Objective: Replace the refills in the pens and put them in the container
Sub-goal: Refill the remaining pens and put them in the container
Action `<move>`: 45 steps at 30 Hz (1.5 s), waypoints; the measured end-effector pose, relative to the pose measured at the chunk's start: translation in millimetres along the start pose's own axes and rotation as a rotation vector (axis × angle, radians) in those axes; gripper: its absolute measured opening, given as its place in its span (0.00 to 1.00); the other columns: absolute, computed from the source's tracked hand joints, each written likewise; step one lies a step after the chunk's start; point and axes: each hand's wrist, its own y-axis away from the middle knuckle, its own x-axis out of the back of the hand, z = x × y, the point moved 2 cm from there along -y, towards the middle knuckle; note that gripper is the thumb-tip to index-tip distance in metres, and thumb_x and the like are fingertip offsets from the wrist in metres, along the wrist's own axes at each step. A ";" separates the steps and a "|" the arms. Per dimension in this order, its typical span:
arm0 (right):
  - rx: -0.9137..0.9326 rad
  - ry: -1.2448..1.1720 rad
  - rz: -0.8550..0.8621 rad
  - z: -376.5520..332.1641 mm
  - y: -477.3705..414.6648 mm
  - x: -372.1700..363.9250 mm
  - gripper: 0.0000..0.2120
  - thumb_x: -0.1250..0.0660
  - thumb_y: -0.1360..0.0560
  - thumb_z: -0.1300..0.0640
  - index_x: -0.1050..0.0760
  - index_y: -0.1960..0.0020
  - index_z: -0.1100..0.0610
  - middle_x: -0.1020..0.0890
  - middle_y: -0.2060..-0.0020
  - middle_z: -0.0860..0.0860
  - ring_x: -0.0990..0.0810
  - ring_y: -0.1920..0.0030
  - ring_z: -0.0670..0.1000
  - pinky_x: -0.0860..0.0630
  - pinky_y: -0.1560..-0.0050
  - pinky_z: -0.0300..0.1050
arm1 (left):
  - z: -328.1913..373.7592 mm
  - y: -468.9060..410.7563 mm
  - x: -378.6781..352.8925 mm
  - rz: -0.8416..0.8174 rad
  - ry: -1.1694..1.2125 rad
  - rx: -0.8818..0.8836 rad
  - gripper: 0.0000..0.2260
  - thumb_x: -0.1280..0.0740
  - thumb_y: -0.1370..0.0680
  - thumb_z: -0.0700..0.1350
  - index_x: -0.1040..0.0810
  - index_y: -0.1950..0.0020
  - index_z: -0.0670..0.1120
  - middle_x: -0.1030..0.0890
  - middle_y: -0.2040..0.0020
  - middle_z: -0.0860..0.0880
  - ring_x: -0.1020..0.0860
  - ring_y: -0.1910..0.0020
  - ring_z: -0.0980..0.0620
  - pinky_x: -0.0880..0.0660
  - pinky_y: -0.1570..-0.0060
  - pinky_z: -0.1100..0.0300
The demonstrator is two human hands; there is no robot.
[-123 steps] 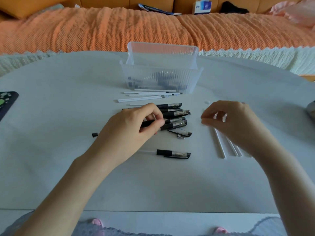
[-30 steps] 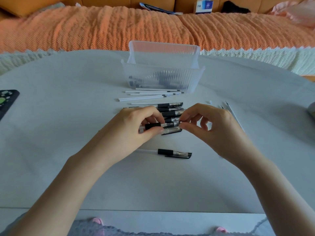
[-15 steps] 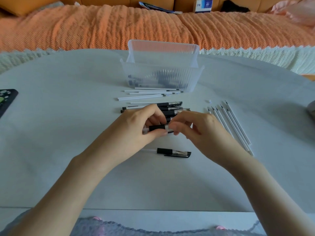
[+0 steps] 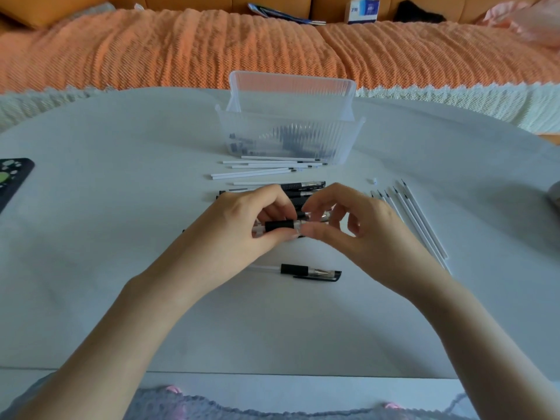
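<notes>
Black rubber grip of the held pen sat mid-frame in the head view. The left hand gripped the barrel, fingers curled round it. The right hand pinched the pen's right end between thumb and forefinger; whether that was tip or cap was hidden. The container stood upper centre, with dark pens showing through its ribbed wall. Just in front of it lay white refills. The pen pile lay behind the hands, a second refill row right of centre, and a lone pen below the hands.

Risks, my read:
- The end piece slips from the pinch and rolls across the table.
- The small loose part gets lost.
- The two refill groups look alike and get mixed.
</notes>
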 end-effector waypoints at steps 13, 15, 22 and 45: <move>0.006 0.004 -0.042 -0.5 -0.1 -3.4 0.04 0.34 0.25 0.53 0.24 0.58 0.51 0.23 0.67 0.35 0.26 0.67 0.37 0.34 0.64 0.26 | 0.7 -0.4 -1.4 -0.006 0.022 0.000 0.07 0.27 0.30 0.46 0.23 0.56 0.51 0.20 0.61 0.61 0.22 0.59 0.63 0.27 0.57 0.67; -0.008 0.033 -0.036 1.9 -0.8 -4.6 0.11 0.39 0.22 0.51 0.24 0.61 0.52 0.25 0.70 0.31 0.26 0.67 0.35 0.34 0.64 0.27 | 0.8 -0.7 -2.6 -0.005 0.026 -0.004 0.07 0.27 0.30 0.46 0.22 0.55 0.50 0.20 0.61 0.61 0.22 0.59 0.63 0.27 0.57 0.66; 0.040 -0.007 -0.007 -2.0 0.3 -1.3 0.04 0.32 0.27 0.51 0.23 0.55 0.51 0.21 0.62 0.39 0.26 0.64 0.40 0.34 0.63 0.26 | -1.2 -0.7 -1.4 0.001 0.019 -0.007 0.06 0.27 0.29 0.47 0.23 0.56 0.51 0.19 0.61 0.59 0.22 0.59 0.61 0.26 0.56 0.62; -0.008 0.004 -0.012 1.1 -0.2 -5.0 0.03 0.34 0.25 0.53 0.25 0.58 0.50 0.24 0.67 0.32 0.27 0.69 0.35 0.34 0.67 0.27 | -1.3 0.2 -1.8 0.015 0.005 -0.009 0.07 0.27 0.30 0.46 0.22 0.55 0.50 0.19 0.60 0.60 0.22 0.57 0.64 0.28 0.56 0.69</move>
